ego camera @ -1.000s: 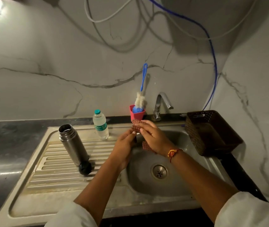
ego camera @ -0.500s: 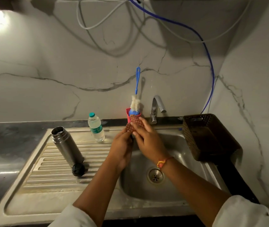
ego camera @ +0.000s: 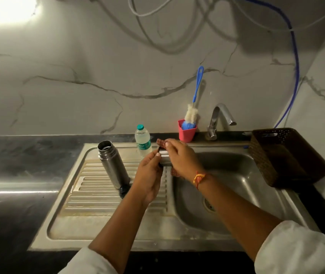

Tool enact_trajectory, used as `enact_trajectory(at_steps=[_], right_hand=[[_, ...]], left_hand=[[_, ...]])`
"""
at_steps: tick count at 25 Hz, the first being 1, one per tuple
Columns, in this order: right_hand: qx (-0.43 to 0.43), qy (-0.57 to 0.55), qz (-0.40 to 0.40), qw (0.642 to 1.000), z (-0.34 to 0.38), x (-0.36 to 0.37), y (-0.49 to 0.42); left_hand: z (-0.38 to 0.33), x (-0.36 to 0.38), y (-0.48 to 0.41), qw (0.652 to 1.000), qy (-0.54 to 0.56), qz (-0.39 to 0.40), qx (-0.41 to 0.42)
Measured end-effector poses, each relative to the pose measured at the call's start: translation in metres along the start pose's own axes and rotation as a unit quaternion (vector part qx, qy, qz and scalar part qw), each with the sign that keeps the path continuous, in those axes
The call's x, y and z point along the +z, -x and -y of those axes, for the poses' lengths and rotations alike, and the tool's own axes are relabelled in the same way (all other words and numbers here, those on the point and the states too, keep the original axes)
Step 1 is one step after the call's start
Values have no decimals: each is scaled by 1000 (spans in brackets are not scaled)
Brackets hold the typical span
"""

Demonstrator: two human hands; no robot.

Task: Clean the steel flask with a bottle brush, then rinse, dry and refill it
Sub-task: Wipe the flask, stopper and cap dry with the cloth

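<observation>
Over the ridge between drainboard and basin of the sink unit [ego camera: 98, 232]: both hands are on one part.

- Left hand [ego camera: 149, 175] grips a small steel cup [ego camera: 165, 158] from the left, thumb up on its rim, fingers curled round the underside.
- Right hand [ego camera: 181, 159] comes over the cup from the right, fingers clamped on a red checked cloth [ego camera: 161, 142]. The cloth sticks out past the fingertips on the far side and shows again below the palm. Can't tell if any of it goes inside the cup.
- Thread band [ego camera: 199, 177], red and yellow, on the right wrist. White sleeves on both arms.

Task item: steel flask [ego camera: 114, 165] stands on the drainboard toward its far-left corner, uncapped, mouth open, not touched by either hand. Black cap [ego camera: 123, 191] lies at its foot, partly hidden by the left wrist.

Other items:
- Water bottle [ego camera: 142, 143], green cap, upright at the far edge of the drainboard, just behind the left hand.
- Bottle brush [ego camera: 191, 115] sits bristles-down in a pink cup [ego camera: 187, 134] at the far edge, blue handle leaning on the wall, just left of the tap [ego camera: 220, 119].
- Brown basket [ego camera: 284, 155] at the sink unit's far-right corner.
</observation>
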State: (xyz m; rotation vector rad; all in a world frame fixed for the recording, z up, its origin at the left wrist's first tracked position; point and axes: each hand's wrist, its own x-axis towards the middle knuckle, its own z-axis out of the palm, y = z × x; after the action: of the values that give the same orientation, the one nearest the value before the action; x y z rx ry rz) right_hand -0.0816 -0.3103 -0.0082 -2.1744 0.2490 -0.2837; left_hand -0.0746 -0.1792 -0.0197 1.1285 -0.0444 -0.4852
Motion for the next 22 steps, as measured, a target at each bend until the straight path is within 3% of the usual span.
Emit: enact_trajectory(at_steps=[3, 8, 12, 15, 18, 20, 22], right_hand=[[-133, 105, -9, 985, -10, 51, 22], [-210, 54, -4, 976, -24, 69, 36], [-103, -180, -27, 978, 2, 84, 42], [39, -280, -3, 959, 8, 94, 30], [120, -188, 99, 970, 6, 86, 10], [75, -81, 152, 982, 10, 79, 6], [-35, -3, 153, 988, 14, 75, 10]], left_hand=[[-1, -30, -4, 997, 67, -15, -20], [-5, -46, 11, 981, 180, -50, -50], [-5, -54, 14, 963, 255, -71, -57], [2, -68, 18, 968, 229, -91, -55], [13, -80, 22, 975, 184, -110, -56], [18, -84, 19, 977, 162, -122, -60], [17, -86, 13, 981, 143, -124, -51]])
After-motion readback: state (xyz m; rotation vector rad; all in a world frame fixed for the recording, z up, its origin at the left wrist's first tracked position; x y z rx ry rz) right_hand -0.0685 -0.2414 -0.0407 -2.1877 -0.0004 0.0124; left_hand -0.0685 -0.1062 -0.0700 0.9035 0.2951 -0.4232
